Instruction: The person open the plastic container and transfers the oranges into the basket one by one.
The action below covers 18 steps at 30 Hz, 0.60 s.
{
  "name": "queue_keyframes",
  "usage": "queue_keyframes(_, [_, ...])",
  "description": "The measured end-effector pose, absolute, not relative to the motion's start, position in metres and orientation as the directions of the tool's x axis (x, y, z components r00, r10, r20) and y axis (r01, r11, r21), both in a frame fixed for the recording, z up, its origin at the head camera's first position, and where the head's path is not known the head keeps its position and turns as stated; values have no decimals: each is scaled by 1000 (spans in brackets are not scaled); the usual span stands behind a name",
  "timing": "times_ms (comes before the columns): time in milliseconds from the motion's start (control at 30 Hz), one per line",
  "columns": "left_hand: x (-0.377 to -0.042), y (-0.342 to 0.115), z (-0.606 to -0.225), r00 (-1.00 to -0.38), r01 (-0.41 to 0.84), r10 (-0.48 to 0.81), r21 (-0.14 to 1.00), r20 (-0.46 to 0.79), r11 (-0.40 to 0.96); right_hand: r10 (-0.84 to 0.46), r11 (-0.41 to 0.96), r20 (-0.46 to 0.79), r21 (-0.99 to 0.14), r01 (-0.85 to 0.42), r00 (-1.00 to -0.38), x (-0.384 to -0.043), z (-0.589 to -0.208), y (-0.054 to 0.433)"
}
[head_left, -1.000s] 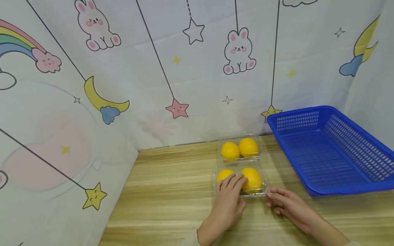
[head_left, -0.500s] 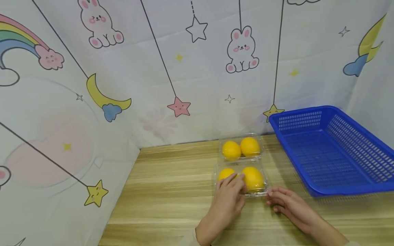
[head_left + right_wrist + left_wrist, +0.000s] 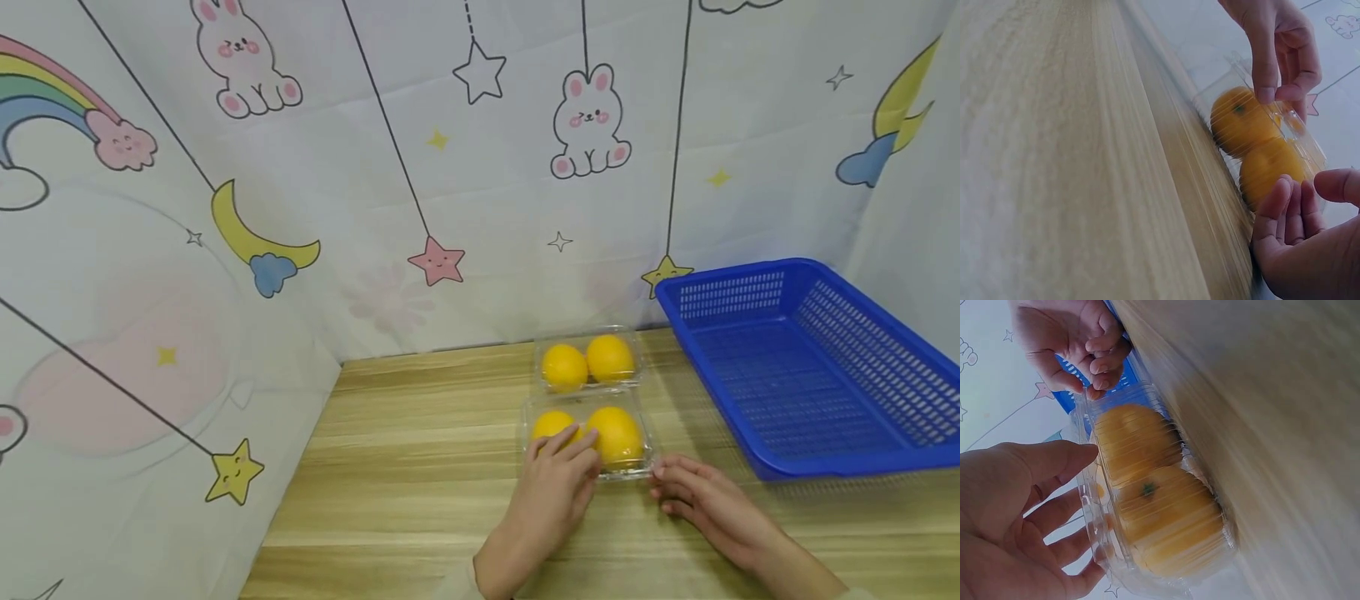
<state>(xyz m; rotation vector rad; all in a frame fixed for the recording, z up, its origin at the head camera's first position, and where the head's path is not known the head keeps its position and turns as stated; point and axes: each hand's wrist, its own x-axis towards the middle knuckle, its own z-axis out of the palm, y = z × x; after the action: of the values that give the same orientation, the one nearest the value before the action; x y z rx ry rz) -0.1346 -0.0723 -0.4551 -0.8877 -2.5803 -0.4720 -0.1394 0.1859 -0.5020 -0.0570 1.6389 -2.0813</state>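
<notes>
A clear plastic clamshell box (image 3: 633,473) with two oranges (image 3: 617,437) sits on the table, its lid over the fruit. My left hand (image 3: 551,479) lies across the lid. Its fingers stretch over the top, and the thumb (image 3: 1079,459) touches the near rim. At the near right corner my right hand (image 3: 712,504) pinches the box's edge between thumb and forefinger; its other fingers curl loosely below. Directly behind stands a second clear box (image 3: 585,340) with two more oranges (image 3: 610,358). Part of the near left orange is hidden by my left fingers.
A blue plastic basket (image 3: 720,392) with mesh sides stands to the right, beyond my right hand. The wood-grain table (image 3: 405,450) extends to the left of the boxes. A printed cloth (image 3: 495,200) hangs behind and along the left side.
The left fingers have drawn slightly back and left over the lid, so more of the right orange shows. The right hand stays at the corner. The head view has shifted a little.
</notes>
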Motion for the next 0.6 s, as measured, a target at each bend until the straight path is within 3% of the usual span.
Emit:
queue_keyframes(467, [-135,-71,-452,-740,636,508,212,441,742,-421,-223,-227,-913,342,-878,-141,-504,185])
queue_keyframes(600, [-135,-70,-450,-746,641,503,265,437,720,-434,-229,-230,-907,353,-871,-141,-504,187])
